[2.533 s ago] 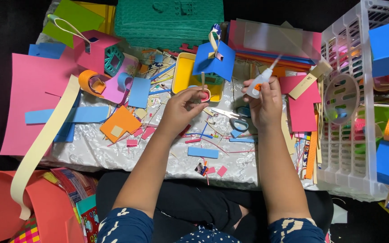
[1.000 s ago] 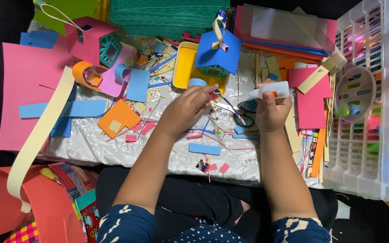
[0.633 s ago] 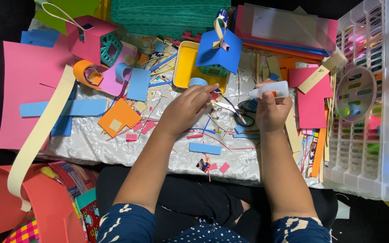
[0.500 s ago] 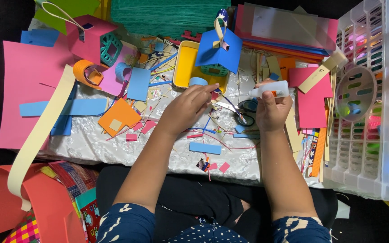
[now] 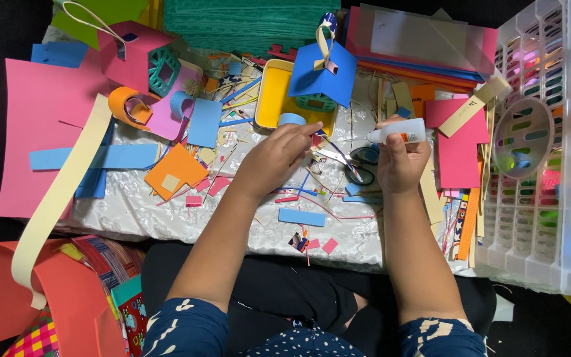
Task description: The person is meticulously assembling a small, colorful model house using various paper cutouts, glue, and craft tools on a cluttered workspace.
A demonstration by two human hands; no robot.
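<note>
Far left: large pink sheet point(image 5: 38, 125) with a cream strip point(image 5: 61, 198) lying across it. Centre: left hand point(image 5: 275, 158) pinches a light blue paper ring point(image 5: 292, 119) at the yellow tray point(image 5: 269, 99) edge. Scissors point(image 5: 355, 162) lie between the hands. Right hand point(image 5: 401, 162) is clenched around a white glue bottle point(image 5: 398, 132), held sideways. Far right: white basket point(image 5: 536, 218).

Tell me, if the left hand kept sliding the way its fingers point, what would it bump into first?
Probably the light blue paper ring at the fingertips of the left hand, then the yellow tray just beyond it. Whether the fingers already touch the ring is unclear from above.
</note>
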